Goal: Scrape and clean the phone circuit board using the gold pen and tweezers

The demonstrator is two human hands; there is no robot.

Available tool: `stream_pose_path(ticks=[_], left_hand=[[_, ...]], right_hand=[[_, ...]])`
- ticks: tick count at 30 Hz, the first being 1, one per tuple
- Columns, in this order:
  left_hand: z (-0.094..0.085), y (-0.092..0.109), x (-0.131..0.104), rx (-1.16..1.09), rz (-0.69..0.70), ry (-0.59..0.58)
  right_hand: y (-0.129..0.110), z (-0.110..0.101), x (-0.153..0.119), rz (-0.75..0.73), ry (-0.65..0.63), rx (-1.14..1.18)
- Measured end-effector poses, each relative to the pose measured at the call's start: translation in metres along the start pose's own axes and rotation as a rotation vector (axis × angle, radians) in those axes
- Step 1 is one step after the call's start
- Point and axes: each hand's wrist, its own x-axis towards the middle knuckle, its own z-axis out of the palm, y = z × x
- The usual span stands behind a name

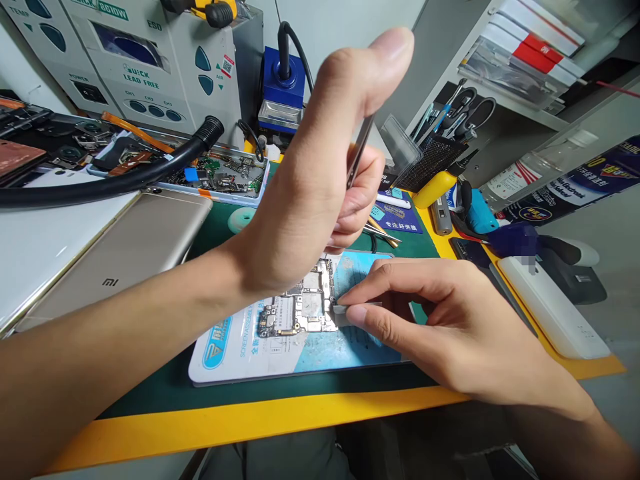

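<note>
My left hand (320, 160) is raised above the mat, its fingers curled and its thumb pointing up to the right. It holds a slim dark metal tool, seemingly tweezers (359, 152), partly hidden by the fingers. Below it lies a phone circuit board (314, 305) on a blue and white box (320, 358). My left hand and forearm hide the far left part of the board. My right hand (430, 307) pinches a small flat grey piece (342, 316) between thumb and forefinger, right at the board's right edge. I cannot tell whether the piece touches the board.
A hot-air station (135, 67) stands at the back left, its black hose (165, 170) crossing a tray of parts (235, 177). A gold phone back (120, 260) lies on the left. Several tools fill a mesh holder (433, 157); a white power bank (553, 307) sits right.
</note>
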Motion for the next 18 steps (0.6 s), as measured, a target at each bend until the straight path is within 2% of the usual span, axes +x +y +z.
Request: stream_pose_path(ticks=[13, 18], left_hand=[[-0.0003, -0.0048, 0.0009, -0.035, 0.02, 0.019], [-0.0032, -0.0045, 0.0034, -0.045, 0.015, -0.005]], right_hand=[[0.0015, -0.0027, -0.0018, 0.051, -0.007, -0.042], [-0.0007, -0.0027, -0.0021, 0.022, -0.004, -0.072]])
